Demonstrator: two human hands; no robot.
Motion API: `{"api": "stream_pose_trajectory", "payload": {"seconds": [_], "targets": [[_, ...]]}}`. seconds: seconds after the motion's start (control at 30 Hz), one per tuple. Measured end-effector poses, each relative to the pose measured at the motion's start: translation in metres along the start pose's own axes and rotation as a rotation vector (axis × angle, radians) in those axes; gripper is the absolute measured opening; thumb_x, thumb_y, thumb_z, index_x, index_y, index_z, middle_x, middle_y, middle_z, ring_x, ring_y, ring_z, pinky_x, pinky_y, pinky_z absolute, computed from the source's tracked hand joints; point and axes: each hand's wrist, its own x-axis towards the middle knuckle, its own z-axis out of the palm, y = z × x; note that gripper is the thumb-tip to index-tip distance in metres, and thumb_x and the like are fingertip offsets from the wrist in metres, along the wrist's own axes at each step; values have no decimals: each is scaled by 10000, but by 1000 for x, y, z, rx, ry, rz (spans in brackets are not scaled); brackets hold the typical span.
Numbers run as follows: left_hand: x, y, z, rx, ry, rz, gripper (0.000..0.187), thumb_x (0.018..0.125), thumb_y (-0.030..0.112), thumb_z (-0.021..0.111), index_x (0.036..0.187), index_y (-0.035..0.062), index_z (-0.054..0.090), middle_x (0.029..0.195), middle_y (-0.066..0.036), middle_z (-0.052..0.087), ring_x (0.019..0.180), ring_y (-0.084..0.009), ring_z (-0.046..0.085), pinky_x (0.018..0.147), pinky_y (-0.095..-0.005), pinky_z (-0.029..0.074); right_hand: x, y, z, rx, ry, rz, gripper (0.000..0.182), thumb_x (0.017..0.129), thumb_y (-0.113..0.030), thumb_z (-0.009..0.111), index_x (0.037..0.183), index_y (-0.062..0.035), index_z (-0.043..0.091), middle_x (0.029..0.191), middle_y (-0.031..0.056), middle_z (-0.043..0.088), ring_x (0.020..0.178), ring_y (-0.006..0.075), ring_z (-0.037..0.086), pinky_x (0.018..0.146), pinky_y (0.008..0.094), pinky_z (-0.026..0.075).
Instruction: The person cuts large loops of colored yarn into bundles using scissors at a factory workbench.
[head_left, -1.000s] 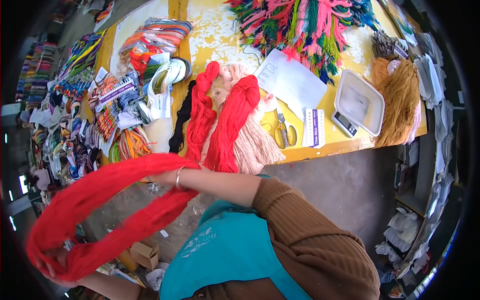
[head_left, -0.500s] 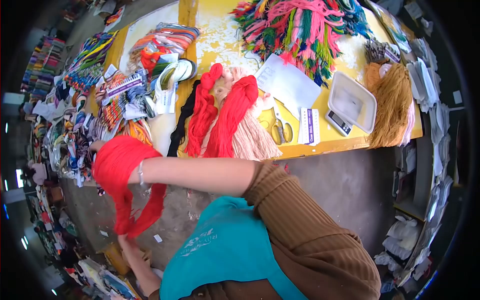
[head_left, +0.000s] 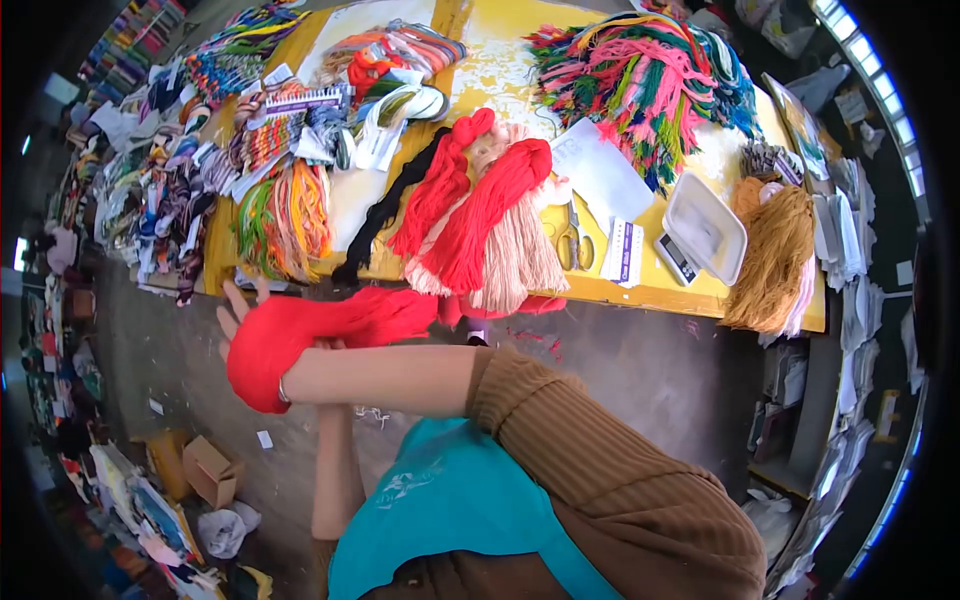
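My right hand [head_left: 240, 318] reaches across to the left, its fingers spread and pointing up. A thick skein of red yarn [head_left: 268, 350] is looped around this hand and wrist, and its loose part stretches right, just below the table edge. From below, my left forearm [head_left: 335, 460] rises and passes behind the right forearm. My left hand is mostly hidden there by that arm and the yarn. Further red skeins [head_left: 500, 205] lie with pale pink yarn [head_left: 515, 260] on the yellow table [head_left: 640, 290], beside a black skein [head_left: 385, 215].
Scissors [head_left: 574, 240], a thread card [head_left: 623, 252], a white tray [head_left: 705, 225] on a small scale [head_left: 677, 258], and brown yarn [head_left: 775, 255] are along the table's right part. Multicoloured yarn [head_left: 640, 80] lies at the back. A cardboard box [head_left: 210, 470] stands on the floor.
The red skein hung down in a loop before; now it extends sideways to the right. My left hand has moved up behind the right forearm, and my right fingers now show spread. The view has shifted.
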Motion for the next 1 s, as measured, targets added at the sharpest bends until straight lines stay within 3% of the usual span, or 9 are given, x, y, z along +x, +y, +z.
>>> {"api": "stream_pose_trajectory", "payload": {"seconds": [0.2,0.33,0.4,0.57,0.73,0.77,0.83,0.87,1.0], "targets": [[20,14,-10,-105,197,252,434,977,101,442,1402,27,395,1470,-143,386,1335,-275,393,1131,-401,269,-22,38,-53,-45,-50,129,429,949,-382,397,1304,-158,483,1448,169,415,1418,359,268,1079,571,303],[20,105,-55,549,270,495,467,945,97,538,1388,16,412,1433,-163,421,1326,-266,410,1102,-374,315,-47,108,-25,-71,35,18,550,903,-472,458,1378,-195,453,1474,180,378,1428,333,257,1091,549,291],[28,111,-114,824,55,522,494,950,177,542,1405,33,414,1481,-179,365,1367,-303,367,1110,-384,309,-65,145,-11,-72,54,-110,580,865,-352,554,1369,-86,445,1450,190,401,1363,372,363,1101,493,318],[-8,145,-198,1176,201,564,507,958,283,499,1405,50,452,1512,-184,340,1427,-384,239,1147,-456,225,-108,204,14,-89,-106,-133,552,902,-375,472,1380,-99,454,1461,167,409,1382,350,341,1123,479,291],[4,156,-193,1287,157,591,540,945,281,519,1421,44,423,1509,-196,334,1421,-405,236,1143,-484,226,-100,205,10,-24,-25,-201,517,904,-322,485,1352,-65,477,1444,131,450,1361,319,381,1141,443,279],[9,151,-195,1382,195,589,561,941,282,523,1433,42,401,1510,-194,332,1420,-397,243,1143,-476,231,-97,200,5,248,44,-144,480,902,-271,488,1338,-69,494,1451,139,444,1360,336,375,1150,425,265],[14,155,-162,1288,328,575,568,937,276,526,1435,39,393,1505,-190,341,1417,-389,253,1144,-468,235,-85,182,5,438,377,-57,387,896,-218,485,1245,-58,535,1324,169,535,1251,337,484,1063,425,377],[23,155,-136,1174,445,555,576,932,271,529,1437,35,386,1500,-187,349,1414,-382,263,1145,-459,238,-84,166,-24,514,241,81,338,894,-212,482,1192,-64,543,1233,178,561,1170,331,530,988,427,423],[25,164,-99,1143,215,662,552,937,221,512,1437,24,386,1497,-203,343,1409,-355,282,1142,-450,251,-62,152,-9,442,410,-9,385,896,-307,481,1231,-123,524,1121,178,598,1073,358,556,908,469,438]]}}
